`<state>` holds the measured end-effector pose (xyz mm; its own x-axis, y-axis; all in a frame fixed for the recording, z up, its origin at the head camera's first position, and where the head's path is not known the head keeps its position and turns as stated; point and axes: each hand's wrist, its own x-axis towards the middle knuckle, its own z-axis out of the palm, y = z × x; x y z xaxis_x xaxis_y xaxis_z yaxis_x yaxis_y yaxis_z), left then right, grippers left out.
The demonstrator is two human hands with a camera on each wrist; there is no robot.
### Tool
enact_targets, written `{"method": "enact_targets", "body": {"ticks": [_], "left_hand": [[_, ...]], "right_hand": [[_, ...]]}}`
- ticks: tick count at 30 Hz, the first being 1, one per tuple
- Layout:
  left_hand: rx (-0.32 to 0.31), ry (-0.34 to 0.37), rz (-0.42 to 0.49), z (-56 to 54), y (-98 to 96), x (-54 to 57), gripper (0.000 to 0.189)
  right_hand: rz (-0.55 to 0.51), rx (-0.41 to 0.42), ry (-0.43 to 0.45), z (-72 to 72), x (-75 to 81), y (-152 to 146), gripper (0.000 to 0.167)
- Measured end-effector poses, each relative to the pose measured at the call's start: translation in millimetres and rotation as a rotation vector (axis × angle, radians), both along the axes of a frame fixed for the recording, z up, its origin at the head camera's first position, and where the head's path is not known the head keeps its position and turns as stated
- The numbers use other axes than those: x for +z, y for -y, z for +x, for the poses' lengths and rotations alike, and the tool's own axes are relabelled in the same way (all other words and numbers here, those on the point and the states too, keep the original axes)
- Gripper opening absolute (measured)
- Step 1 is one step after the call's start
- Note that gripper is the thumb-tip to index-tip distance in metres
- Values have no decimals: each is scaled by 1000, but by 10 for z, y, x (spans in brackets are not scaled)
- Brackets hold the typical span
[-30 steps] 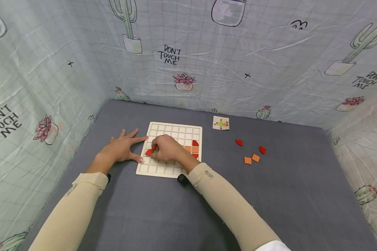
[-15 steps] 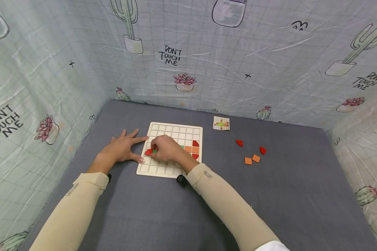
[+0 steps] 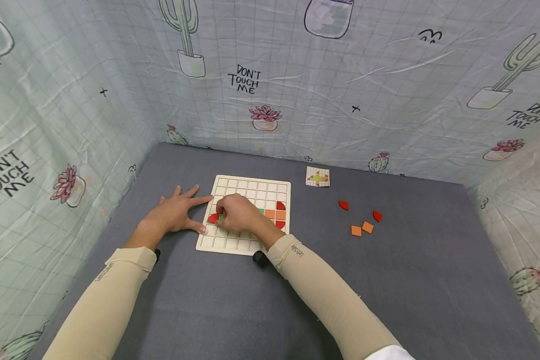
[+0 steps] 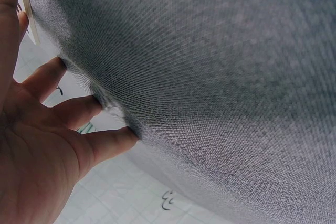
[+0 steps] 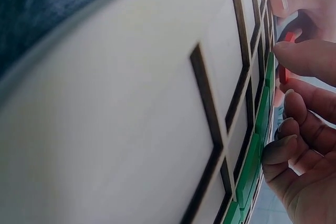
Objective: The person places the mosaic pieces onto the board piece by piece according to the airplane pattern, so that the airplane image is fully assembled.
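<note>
A pale wooden grid board [image 3: 234, 245] lies on the grey table. My right hand [image 3: 238, 212] is over its middle left, thumb and index finger pinching a red quarter-circle tile [image 3: 213, 218]. In the right wrist view this red tile [image 5: 286, 66] stands tilted at the fingertips, beside a row of green tiles [image 5: 249, 166]. My left hand [image 3: 173, 212] has its fingers spread at the board's left side, thumb and index finger touching the edge. Orange square tiles [image 3: 274, 214] sit at the board's right, between red quarter-circle tiles [image 3: 281, 205]. My right hand hides part of the green row.
Right of the board lie two loose red tiles [image 3: 344, 205] and two orange square tiles [image 3: 356, 230]. A small pattern card [image 3: 317, 177] lies behind them. A printed cloth [image 3: 297, 100] hangs around the table's back and sides.
The red tile at my right fingertips has shifted very slightly. Both hands hold nearly the same place, and the board and loose tiles stay put.
</note>
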<state>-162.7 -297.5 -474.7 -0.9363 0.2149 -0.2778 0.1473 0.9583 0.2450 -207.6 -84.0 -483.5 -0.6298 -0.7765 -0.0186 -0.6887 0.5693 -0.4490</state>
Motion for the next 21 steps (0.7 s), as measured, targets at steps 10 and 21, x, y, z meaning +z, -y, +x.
{"method": "enact_targets", "body": {"ticks": [10,21], "left_hand": [[-2,-4,11,-10,8,-27,105],[-2,-5,19,-7,15,-26,104]], "right_hand": [[11,0,-18,1,-1,3,15],[26,-15,-1,7,-13,22,16]]}}
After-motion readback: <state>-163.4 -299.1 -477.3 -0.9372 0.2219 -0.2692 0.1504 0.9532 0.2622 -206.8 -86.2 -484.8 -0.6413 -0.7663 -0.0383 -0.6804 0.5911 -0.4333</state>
